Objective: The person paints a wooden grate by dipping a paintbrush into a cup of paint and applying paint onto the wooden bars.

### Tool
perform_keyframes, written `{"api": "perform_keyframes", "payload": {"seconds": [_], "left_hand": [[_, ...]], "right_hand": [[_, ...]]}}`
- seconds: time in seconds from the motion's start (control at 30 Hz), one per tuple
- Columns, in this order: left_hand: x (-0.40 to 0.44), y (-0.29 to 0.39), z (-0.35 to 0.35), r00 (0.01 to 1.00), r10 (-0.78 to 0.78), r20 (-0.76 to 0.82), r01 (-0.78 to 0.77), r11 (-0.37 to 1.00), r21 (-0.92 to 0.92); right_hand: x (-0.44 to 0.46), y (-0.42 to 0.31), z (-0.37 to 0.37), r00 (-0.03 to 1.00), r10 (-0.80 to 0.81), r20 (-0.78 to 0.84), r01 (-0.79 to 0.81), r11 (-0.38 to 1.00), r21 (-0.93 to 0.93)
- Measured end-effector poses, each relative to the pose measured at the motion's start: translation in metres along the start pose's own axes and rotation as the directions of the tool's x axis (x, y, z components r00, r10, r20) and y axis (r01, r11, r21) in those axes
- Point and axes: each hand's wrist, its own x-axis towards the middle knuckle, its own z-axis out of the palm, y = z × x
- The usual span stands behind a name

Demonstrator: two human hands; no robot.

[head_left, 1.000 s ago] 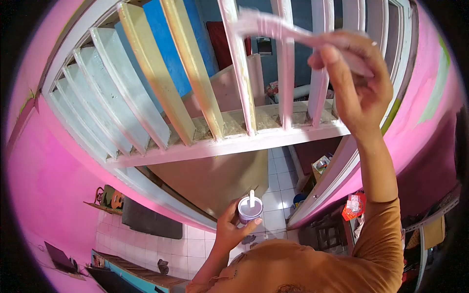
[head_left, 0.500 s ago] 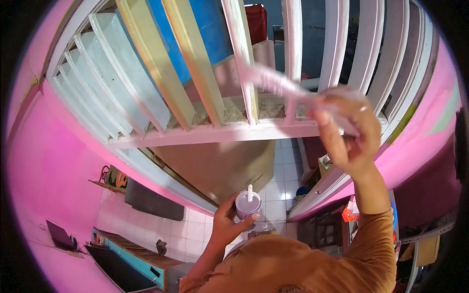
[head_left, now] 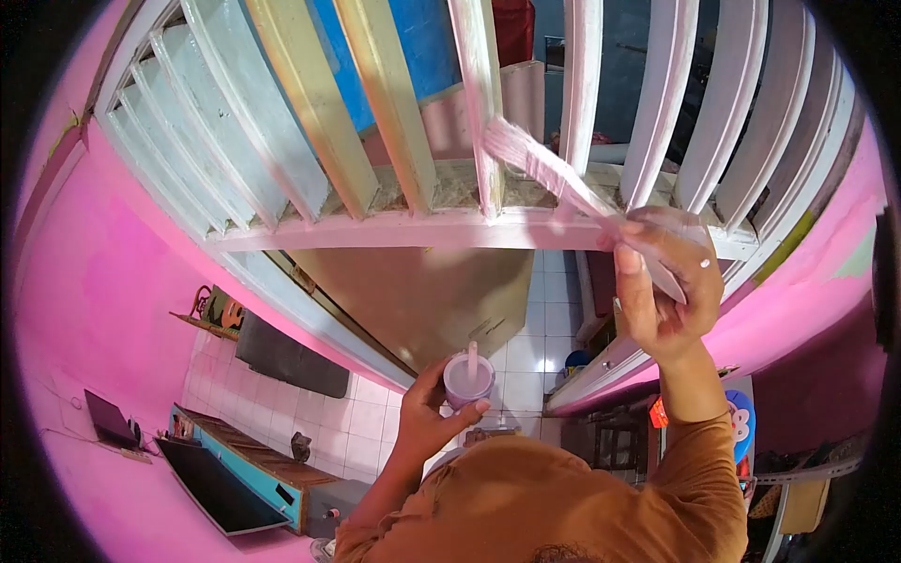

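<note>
A paintbrush (head_left: pixel 554 175) with pale, paint-coated bristles is pinched in my right hand (head_left: pixel 668 281). Its tip meets a partly whitened vertical slat (head_left: pixel 481 113), near the slat's lower part. Lower down, my left hand (head_left: pixel 435 418) is wrapped round a small cup (head_left: pixel 469 380) of pale paint, with a light stick (head_left: pixel 472 355) standing in it. Two cream-yellow slats (head_left: pixel 389 103) stand left of the slat at the brush; white slats (head_left: pixel 657 103) rise to its right. The slats meet a white horizontal ledge (head_left: pixel 375 235).
Pink walls (head_left: pixel 113 253) flank the frame. Below are a brown door panel (head_left: pixel 422 291), a white tiled floor (head_left: pixel 526 389), a dark mat (head_left: pixel 291 357), a turquoise cabinet (head_left: pixel 235 455) at lower left and a blue round item (head_left: pixel 740 422) at lower right.
My right hand has moved down with the brush, whose bristles went from high on the slat to its lower part. The view has shifted, showing more slats on the right. My left hand still holds the cup.
</note>
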Motion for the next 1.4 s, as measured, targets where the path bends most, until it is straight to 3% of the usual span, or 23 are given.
{"api": "perform_keyframes", "payload": {"seconds": [0.13, 0.23, 0.37, 0.43, 0.5, 0.63, 0.67, 0.7, 0.77, 0.83, 0.9, 0.93, 0.97, 1.07, 1.1, 1.17, 1.3, 1.33, 1.4], "left_hand": [[0.004, -0.002, 0.004, 1.0, 0.006, 0.0, -0.006, 0.999, -0.034], [0.007, -0.008, 0.002, 0.999, 0.027, 0.028, -0.026, 0.999, -0.041], [0.011, -0.009, -0.001, 0.998, -0.035, 0.043, 0.038, 0.997, -0.069], [0.015, -0.011, -0.004, 0.998, -0.023, 0.063, 0.027, 0.997, -0.072], [0.018, -0.012, -0.007, 0.997, -0.009, 0.08, 0.015, 0.997, -0.072], [0.028, -0.014, -0.016, 0.99, 0.001, 0.138, 0.009, 0.997, -0.072], [0.029, -0.016, -0.018, 0.989, -0.004, 0.151, 0.016, 0.997, -0.076], [0.031, -0.018, -0.021, 0.988, -0.001, 0.153, 0.012, 0.997, -0.071], [0.036, -0.019, -0.024, 0.986, 0.003, 0.167, 0.01, 0.997, -0.077], [0.038, -0.015, -0.029, 0.984, -0.03, 0.175, 0.046, 0.995, -0.086], [0.041, -0.019, -0.034, 0.979, -0.016, 0.201, 0.034, 0.996, -0.085], [0.044, -0.022, -0.036, 0.977, 0.003, 0.211, 0.014, 0.997, -0.081], [0.046, -0.025, -0.039, 0.975, 0.006, 0.222, 0.013, 0.996, -0.087], [0.051, -0.029, -0.047, 0.963, 0.039, 0.267, -0.02, 0.997, -0.073], [0.052, -0.027, -0.048, 0.963, 0.031, 0.268, -0.006, 0.995, -0.095], [0.055, -0.025, -0.053, 0.958, 0.023, 0.287, 0.01, 0.993, -0.114], [0.057, -0.026, -0.057, 0.955, -0.003, 0.295, 0.045, 0.99, -0.135], [0.057, -0.026, -0.057, 0.958, -0.006, 0.287, 0.05, 0.988, -0.147], [0.056, -0.027, -0.056, 0.96, 0.01, 0.279, 0.033, 0.989, -0.148]], "right_hand": [[-0.011, 0.002, 0.006, 0.985, 0.07, 0.155, -0.084, 0.993, 0.084], [-0.016, 0.002, 0.0, 0.98, 0.053, 0.192, -0.062, 0.997, 0.043], [-0.007, -0.001, -0.001, 0.991, 0.121, 0.064, -0.124, 0.991, 0.044], [-0.008, 0.0, 0.001, 0.991, 0.094, 0.092, -0.101, 0.992, 0.076], [-0.013, -0.002, -0.002, 0.957, 0.063, 0.283, -0.068, 0.998, 0.006], [-0.018, -0.013, -0.01, 0.991, 0.098, 0.096, -0.093, 0.994, -0.053], [-0.021, -0.019, -0.01, 0.982, 0.17, 0.087, -0.175, 0.983, 0.05], [-0.023, -0.021, -0.007, 0.98, 0.176, 0.09, -0.18, 0.983, 0.036], [-0.025, -0.025, 0.002, 0.982, 0.07, 0.177, -0.096, 0.986, 0.138], [-0.022, -0.026, 0.007, 0.967, 0.057, 0.247, -0.064, 0.998, 0.022], [-0.028, -0.022, 0.006, 0.976, 0.128, 0.175, -0.121, 0.991, -0.051], [-0.028, -0.024, 0.001, 0.987, 0.115, 0.116, -0.089, 0.973, -0.214], [-0.027, -0.027, -0.002, 0.986, 0.115, 0.118, -0.086, 0.97, -0.227], [-0.035, -0.044, -0.001, 0.936, 0.325, 0.136, -0.32, 0.946, -0.057], [-0.035, -0.042, 0.007, 0.935, 0.328, 0.132, -0.322, 0.945, -0.065], [-0.032, -0.038, 0.022, 0.977, 0.125, 0.171, -0.111, 0.99, -0.09], [-0.039, -0.047, 0.005, 0.953, 0.303, 0.0, -0.297, 0.934, -0.199], [-0.038, -0.049, 0.006, 0.946, 0.323, -0.03, -0.324, 0.94, -0.109], [-0.036, -0.05, 0.009, 0.965, 0.261, 0.025, -0.255, 0.956, -0.142]]}}
